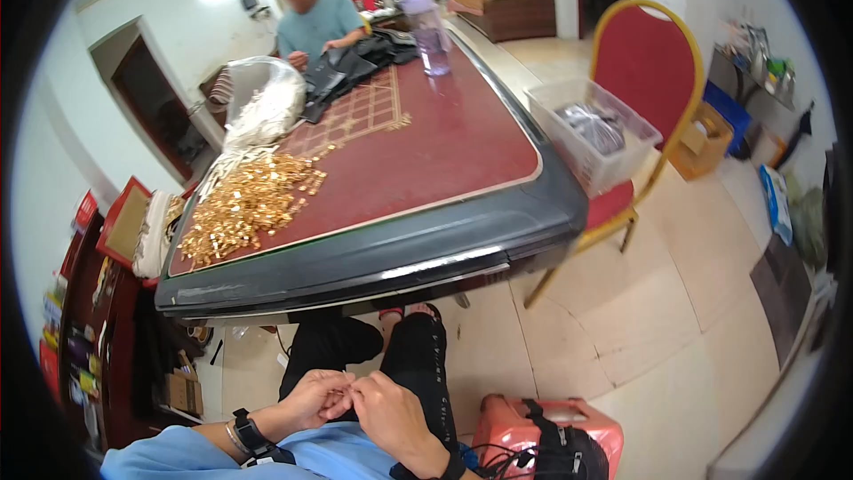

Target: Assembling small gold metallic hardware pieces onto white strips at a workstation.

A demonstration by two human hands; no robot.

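Above my lap, my left hand (320,400) and my right hand (389,411) meet with their fingertips pinched together. Something tiny and pale seems to show between them, too small to make out. Beyond my knees stands a table with a dark red top (444,142) and a wide black edge. A heap of small shiny gold-coloured pieces (249,209) lies on its near left part. Right behind the heap, many white pieces (267,116) spill from an open clear plastic bag (244,76).
Across the table a person (318,25) handles black cloth (355,62). A purple bottle (431,40) stands near the far edge. On the right, a clear plastic bin (595,138) rests on a red chair (647,62). A pink stool (604,431) holding a black bag is beside me.
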